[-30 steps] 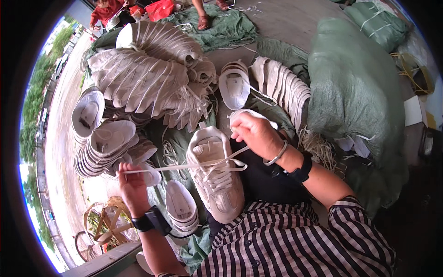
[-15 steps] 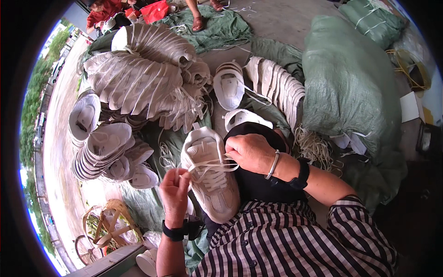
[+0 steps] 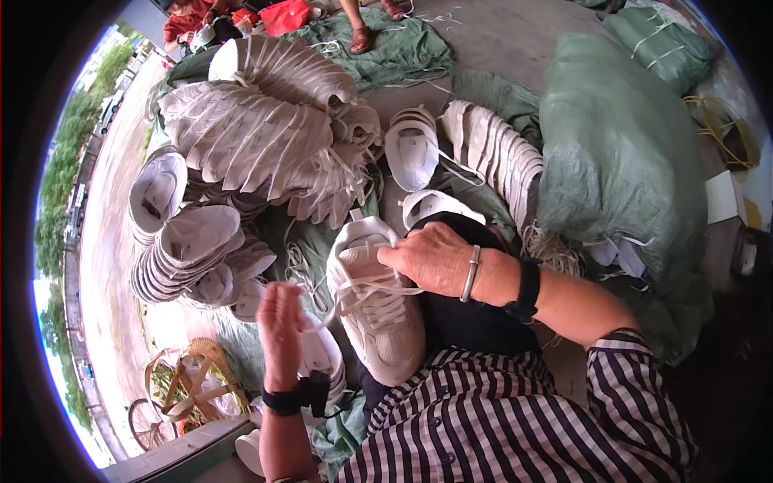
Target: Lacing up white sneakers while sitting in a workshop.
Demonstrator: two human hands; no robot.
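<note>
A white lace-up shoe (image 3: 390,346) rests on my lap, toe toward me, with a white shoelace (image 3: 372,286) threaded across its front. Over the shoe's right side, my right hand (image 3: 435,259) is closed, thumb and fingers pinched on the lace near the upper eyelets. My left hand (image 3: 282,326) is lifted off to the shoe's left, slightly blurred, its fingers drawn together. A lace end stretches from the shoe to these fingers. Just behind the left wrist, another white shoe (image 3: 320,354) is partly hidden.
Stacked white shoe uppers (image 3: 250,137) heap up ahead, with nested ones (image 3: 189,241) at the left and a row (image 3: 495,149) at the right. A big green sack (image 3: 620,153) stands beside loose laces (image 3: 555,251). A woven basket (image 3: 197,378) is lower left. Another person (image 3: 187,20) sits far left.
My left hand has moved left and slightly up, away from the shoe, drawing the lace out. My right hand has shifted slightly up at the lacing. The whole view has moved a little.
</note>
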